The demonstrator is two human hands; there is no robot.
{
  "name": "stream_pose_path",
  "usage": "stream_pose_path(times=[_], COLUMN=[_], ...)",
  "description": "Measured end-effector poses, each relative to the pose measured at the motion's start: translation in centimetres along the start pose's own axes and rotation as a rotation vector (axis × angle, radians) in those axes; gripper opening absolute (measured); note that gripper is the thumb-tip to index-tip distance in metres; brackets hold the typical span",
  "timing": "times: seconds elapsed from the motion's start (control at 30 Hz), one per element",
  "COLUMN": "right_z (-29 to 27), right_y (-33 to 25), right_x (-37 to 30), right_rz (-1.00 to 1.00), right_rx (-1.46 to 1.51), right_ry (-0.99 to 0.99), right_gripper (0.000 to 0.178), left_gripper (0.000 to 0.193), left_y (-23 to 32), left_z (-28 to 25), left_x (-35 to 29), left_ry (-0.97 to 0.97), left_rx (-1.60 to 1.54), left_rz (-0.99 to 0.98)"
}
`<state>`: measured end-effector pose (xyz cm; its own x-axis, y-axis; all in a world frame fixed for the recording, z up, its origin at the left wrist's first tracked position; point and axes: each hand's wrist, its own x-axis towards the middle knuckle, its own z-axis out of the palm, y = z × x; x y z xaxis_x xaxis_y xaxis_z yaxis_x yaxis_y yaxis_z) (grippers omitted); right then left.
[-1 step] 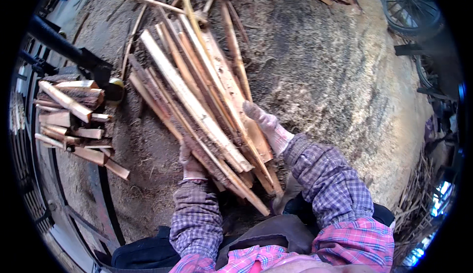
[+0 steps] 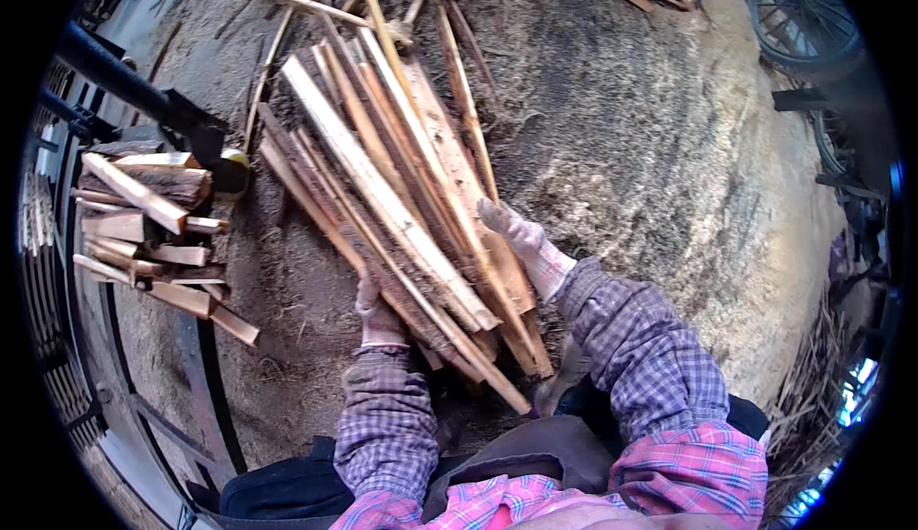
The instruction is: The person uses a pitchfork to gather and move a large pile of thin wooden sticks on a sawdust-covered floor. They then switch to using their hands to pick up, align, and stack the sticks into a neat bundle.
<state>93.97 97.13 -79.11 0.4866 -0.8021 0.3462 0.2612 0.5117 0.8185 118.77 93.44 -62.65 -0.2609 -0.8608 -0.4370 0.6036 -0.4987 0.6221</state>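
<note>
Both gloved hands are clasping a long bundle of pale and reddish split wood strips (image 2: 402,215) from opposite sides: the left hand (image 2: 376,312) is pressing against its lower left edge, fingers seemingly curled under the strips, and the right hand (image 2: 512,229) is lying closed over its right edge. The bundle is slanting across the sawdust-covered ground (image 2: 650,148), just ahead of the person. A stack of short cut wood blocks (image 2: 143,229) is sitting well apart to the left, beside a black metal frame (image 2: 134,86).
</note>
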Motion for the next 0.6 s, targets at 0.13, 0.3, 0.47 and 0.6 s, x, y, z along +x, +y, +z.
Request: stream_pose_path(times=[0.13,0.3,0.47,0.6], right_z=[1.8,4.2,4.8,5.5], right_y=[-0.4,-0.9,-0.7,-0.1], right_x=[0.2,3.8,5.6,5.1], right_rz=[-0.046,-0.053,-0.029,-0.019], right_rx=[-0.114,-0.217,-0.261,-0.24], right_ry=[0.143,0.209,0.243,0.257], right_gripper=[0.063,0.061,0.059,0.058], left_gripper=[0.085,0.078,0.068,0.069], left_y=[0.2,0.6,2.2,2.3], left_z=[0.6,0.5,3.0,3.1], left_x=[-0.4,-0.2,-1.1,-1.6], left_ry=[-0.065,-0.001,-0.133,-0.046], left_rx=[-0.015,0.073,0.074,0.088], left_rz=[-0.047,-0.1,-0.077,-0.137])
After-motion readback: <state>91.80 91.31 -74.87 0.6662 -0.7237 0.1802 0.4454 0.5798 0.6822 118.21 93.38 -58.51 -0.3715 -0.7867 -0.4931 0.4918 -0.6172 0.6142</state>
